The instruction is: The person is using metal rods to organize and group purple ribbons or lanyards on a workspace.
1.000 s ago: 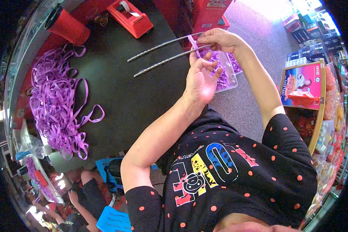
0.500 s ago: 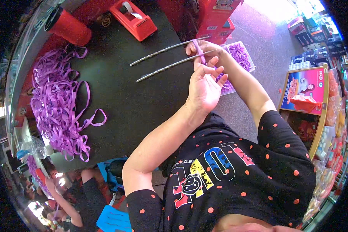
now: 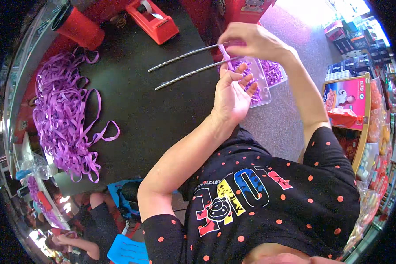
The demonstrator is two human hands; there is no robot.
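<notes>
Two parallel metal rods with twisted left ends reach out over the black tabletop. A purple ribbon wraps across them near their right ends. My left hand is palm up just below it. Its thumb and index finger pinch the ribbon at the lower rod, and the other fingers curl loosely. Above the upper rod, my right hand bends over the ribbon, fingers curled and a little blurred. A purple strip shows beneath those fingers. What anchors the rods at their right ends is hidden.
A heap of purple ribbon lies at the table's left. Behind it are a red cup and a red tape dispenser. Clear plastic boxes of purple pieces are beyond my left hand. Blue stool and another person lower left.
My right hand has lifted from between the rods to above them, and its elbow has swung right. My left hand keeps its pinch, almost unmoved.
</notes>
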